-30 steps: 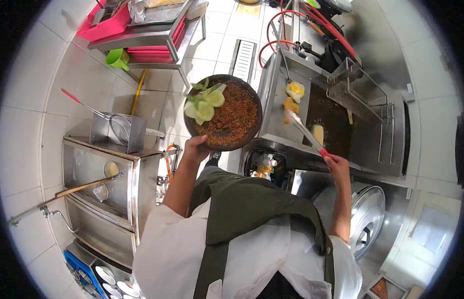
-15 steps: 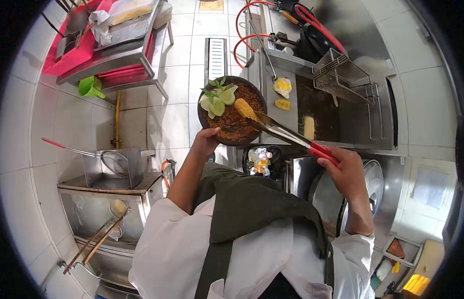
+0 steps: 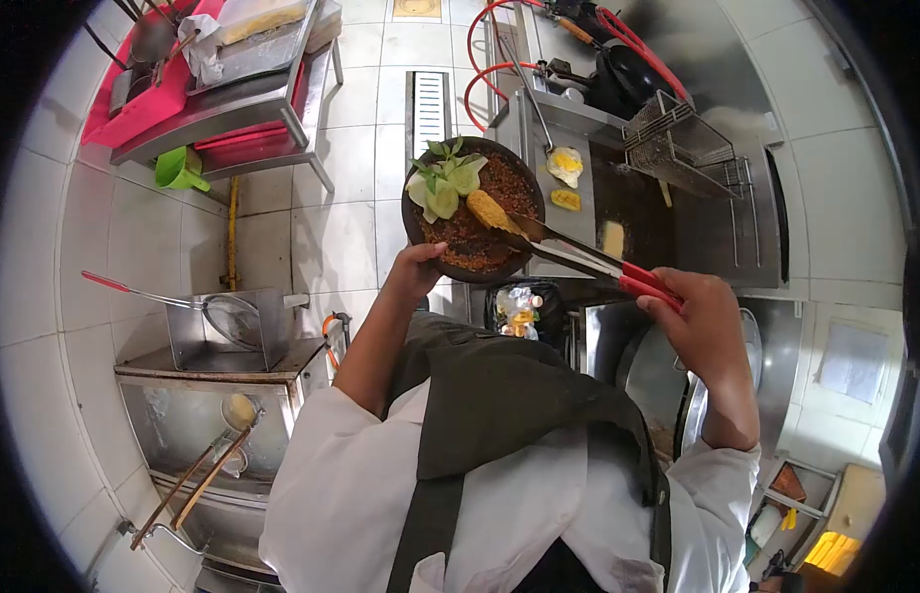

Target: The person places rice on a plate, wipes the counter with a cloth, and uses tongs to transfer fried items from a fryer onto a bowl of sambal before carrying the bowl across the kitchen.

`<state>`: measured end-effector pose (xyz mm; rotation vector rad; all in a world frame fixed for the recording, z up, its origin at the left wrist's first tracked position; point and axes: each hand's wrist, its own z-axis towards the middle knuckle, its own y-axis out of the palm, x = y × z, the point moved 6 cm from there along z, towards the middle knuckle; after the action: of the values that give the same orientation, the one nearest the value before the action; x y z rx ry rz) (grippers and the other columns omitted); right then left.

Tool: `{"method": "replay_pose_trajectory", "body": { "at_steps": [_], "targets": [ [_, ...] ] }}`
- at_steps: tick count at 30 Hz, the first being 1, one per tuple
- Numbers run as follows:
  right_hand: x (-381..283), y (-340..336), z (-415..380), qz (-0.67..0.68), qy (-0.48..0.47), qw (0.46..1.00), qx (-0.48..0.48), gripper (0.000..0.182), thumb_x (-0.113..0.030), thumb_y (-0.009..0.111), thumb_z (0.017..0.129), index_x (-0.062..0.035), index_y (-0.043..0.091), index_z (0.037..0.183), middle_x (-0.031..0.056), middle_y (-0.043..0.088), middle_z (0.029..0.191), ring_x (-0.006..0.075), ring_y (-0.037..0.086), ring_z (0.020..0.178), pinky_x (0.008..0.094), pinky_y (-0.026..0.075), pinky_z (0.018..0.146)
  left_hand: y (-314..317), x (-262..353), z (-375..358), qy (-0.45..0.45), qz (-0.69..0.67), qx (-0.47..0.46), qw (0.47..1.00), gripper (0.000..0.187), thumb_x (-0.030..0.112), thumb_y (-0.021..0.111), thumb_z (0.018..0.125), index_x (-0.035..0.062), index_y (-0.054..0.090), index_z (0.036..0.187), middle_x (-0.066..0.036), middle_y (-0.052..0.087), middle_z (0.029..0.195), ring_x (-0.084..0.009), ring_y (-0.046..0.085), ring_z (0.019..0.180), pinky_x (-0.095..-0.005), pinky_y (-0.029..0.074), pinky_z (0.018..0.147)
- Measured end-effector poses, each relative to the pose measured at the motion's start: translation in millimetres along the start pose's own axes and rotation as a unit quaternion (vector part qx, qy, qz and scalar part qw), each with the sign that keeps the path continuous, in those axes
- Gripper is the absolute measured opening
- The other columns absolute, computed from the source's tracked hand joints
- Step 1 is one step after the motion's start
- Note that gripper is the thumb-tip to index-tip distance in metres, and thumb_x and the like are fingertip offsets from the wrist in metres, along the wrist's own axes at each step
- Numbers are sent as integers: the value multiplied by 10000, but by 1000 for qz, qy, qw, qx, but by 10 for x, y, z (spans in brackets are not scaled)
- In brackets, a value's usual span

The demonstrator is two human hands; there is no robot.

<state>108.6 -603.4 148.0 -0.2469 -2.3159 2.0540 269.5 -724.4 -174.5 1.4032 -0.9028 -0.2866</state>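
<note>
Our left hand (image 3: 417, 268) clasped the dish's (image 3: 409, 221) near edge; our right hand's (image 3: 696, 308) grip encircled 1 pair of tongs (image 3: 646, 276), touching the fried piece (image 3: 489, 210) mid-dish, ahead-left, its long axis slanting toward that grip.

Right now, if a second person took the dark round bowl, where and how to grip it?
I'd take the dark round bowl by its upper-right rim in the picture, coming from that side, thumb over the edge, fingers beneath. No handle shows; the left hand has the lower-left rim, red-handled metal tongs enter from lower right, and pale green vegetable slices sit upper left.
</note>
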Motion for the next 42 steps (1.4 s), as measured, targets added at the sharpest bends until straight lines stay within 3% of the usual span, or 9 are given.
{"method": "replay_pose_trajectory", "body": {
  "at_steps": [6, 12, 18, 21, 24, 27, 30, 37, 42],
  "targets": [
    [-45, 2, -42, 33, 0, 999, 31, 225, -186, 610, 686, -23, 581, 838, 174, 539, 659, 324, 517, 597, 335, 390, 537, 132, 57, -97, 12, 21, -13, 1000, 536, 130, 510, 689, -42, 349, 1170, -156, 458, 1152, -282, 451, 1058, -411, 326, 932],
    [-76, -4, -141, 30, 8, 999, 28, 237, -217, 589, 707, -55, 592, 880, 173, 564, 684, 331, 550, 655, 387, 415, 581, 191, 75, -134, 12, 6, -19, 1000, 534, 129, 517, 684, -44, 355, 1162, -163, 458, 1147, -287, 457, 1050, -419, 335, 924],
    [-52, -6, -246, 52, -18, 997, 59, 272, -155, 622, 687, -5, 576, 908, 180, 571, 712, 298, 553, 620, 295, 423, 575, -22, 8, -149, 5, 12, 12, 1000, 541, 152, 525, 697, -48, 343, 1165, -168, 452, 1149, -295, 449, 1057, -428, 336, 920],
    [41, -9, -316, 103, -8, 992, 67, 271, -124, 626, 683, 6, 574, 916, 174, 586, 727, 240, 572, 620, 270, 425, 589, 186, 54, -194, 8, -8, -31, 999, 552, 156, 531, 699, -46, 333, 1172, -169, 445, 1154, -297, 447, 1058, -429, 340, 916],
    [32, -9, -304, 76, 32, 997, 6, 267, -86, 635, 677, 20, 575, 914, 148, 606, 742, 162, 570, 642, 245, 426, 613, -150, -61, -152, -3, -15, 10, 1000, 582, 176, 537, 684, -39, 326, 1182, -170, 438, 1162, -303, 441, 1063, -430, 335, 921],
    [280, -82, -367, 210, 66, 974, 54, 271, -96, 638, 684, 24, 574, 918, 107, 611, 754, 116, 550, 675, 239, 425, 636, 96, 8, -268, 0, -19, -10, 1000, 615, 201, 545, 666, -31, 321, 1190, -172, 428, 1173, -311, 434, 1068, -429, 326, 929],
    [676, -238, -322, 158, 78, 969, 171, 296, -224, 639, 667, -37, 596, 893, 172, 594, 770, 311, 579, 708, 340, 443, 629, -15, 68, -403, 27, -15, -4, 1000, 621, 222, 547, 657, -29, 331, 1182, -172, 432, 1162, -311, 437, 1064, -431, 340, 915],
    [1662, 587, 511, -126, 39, 986, 102, 338, -208, 627, 680, -73, 530, 974, 115, 578, 816, 300, 559, 768, 383, 438, 645, -285, 237, -795, 48, 28, 111, 992, 612, 186, 565, 623, -20, 359, 1161, -143, 459, 1135, -312, 466, 1027, -450, 372, 880],
    [1775, 964, 855, -191, 32, 980, 36, 291, -208, 618, 682, -97, 518, 932, 106, 558, 807, 293, 555, 761, 383, 437, 646, -250, 266, -926, 46, 17, 140, 989, 334, 171, 578, 588, -4, 566, 873, -146, 562, 948, -291, 521, 934, -425, 399, 846]
  ]
}}
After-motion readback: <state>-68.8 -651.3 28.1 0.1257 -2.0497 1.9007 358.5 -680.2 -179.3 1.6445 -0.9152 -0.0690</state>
